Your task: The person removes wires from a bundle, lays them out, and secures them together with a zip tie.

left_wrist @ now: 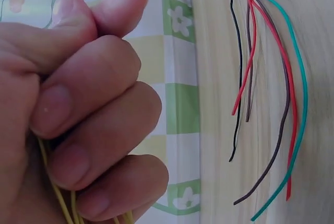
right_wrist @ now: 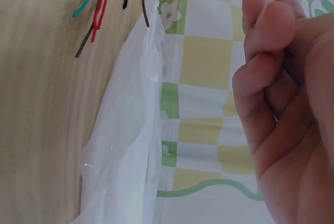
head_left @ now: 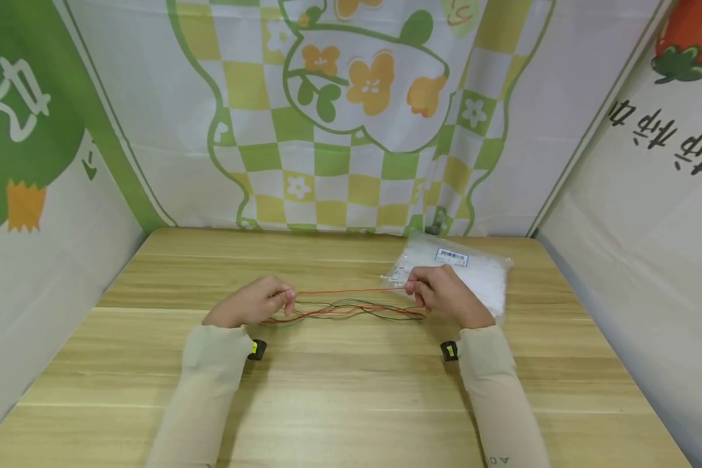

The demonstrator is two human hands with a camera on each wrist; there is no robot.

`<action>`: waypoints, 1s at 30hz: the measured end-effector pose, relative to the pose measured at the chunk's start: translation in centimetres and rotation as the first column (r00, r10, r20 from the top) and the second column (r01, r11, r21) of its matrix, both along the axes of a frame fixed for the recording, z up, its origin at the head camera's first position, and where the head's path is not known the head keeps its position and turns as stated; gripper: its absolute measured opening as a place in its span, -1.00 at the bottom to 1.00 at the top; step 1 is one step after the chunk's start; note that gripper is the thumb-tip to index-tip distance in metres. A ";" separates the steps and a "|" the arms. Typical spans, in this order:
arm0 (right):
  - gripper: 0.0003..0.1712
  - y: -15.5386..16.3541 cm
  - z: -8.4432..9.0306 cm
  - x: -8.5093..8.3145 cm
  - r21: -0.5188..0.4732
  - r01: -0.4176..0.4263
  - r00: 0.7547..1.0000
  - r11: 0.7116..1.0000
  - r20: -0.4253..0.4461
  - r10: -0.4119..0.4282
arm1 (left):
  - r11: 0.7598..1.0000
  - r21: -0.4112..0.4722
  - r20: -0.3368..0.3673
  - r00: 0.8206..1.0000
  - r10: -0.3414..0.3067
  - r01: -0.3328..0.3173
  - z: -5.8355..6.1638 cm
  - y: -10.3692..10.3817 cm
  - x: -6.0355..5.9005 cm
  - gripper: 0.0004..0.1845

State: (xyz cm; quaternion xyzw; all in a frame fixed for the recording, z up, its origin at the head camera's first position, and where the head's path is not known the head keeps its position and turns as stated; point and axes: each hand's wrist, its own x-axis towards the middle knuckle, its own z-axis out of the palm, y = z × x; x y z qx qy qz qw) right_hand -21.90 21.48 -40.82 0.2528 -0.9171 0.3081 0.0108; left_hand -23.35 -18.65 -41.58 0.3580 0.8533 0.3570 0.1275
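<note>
Above the desk (head_left: 351, 383), a red wire (head_left: 339, 292) is pinched taut between the fingers of the left hand (head_left: 251, 304) and the right hand (head_left: 444, 296). Loose wires (head_left: 351, 311) are spread below it, beside a plastic bag (head_left: 474, 266).

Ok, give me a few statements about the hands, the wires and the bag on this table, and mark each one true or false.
1. The left hand and right hand hold a red wire stretched between them. True.
2. The loose wires lie on the wooden table. True.
3. The plastic bag lies by the left hand. False: it lies by the right hand.
4. The loose wires are all red. False: green, black and brown ones show too.
</note>
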 end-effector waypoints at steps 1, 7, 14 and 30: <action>-0.73 0.1 0.0 0.0 0.001 0.006 1.000 1.000 -0.008 -0.006 | 1.000 0.010 0.013 1.000 -0.008 0.008 0.1 0.0 0.0 -0.52; -0.74 0.4 0.5 0.2 -0.018 0.044 0.998 0.999 -0.036 -0.045 | 1.000 0.017 0.050 0.999 -0.015 0.014 0.8 0.1 0.1 -0.51; -0.73 0.3 0.0 0.2 -0.005 0.012 0.999 1.000 0.036 -0.011 | 0.999 -0.045 0.055 0.998 0.010 -0.008 0.7 0.2 0.0 -0.52; -0.68 -0.7 -0.1 -0.1 0.108 0.005 0.996 0.994 0.087 -0.015 | 0.996 -0.071 0.105 0.993 0.060 -0.053 -0.4 0.7 0.1 -0.58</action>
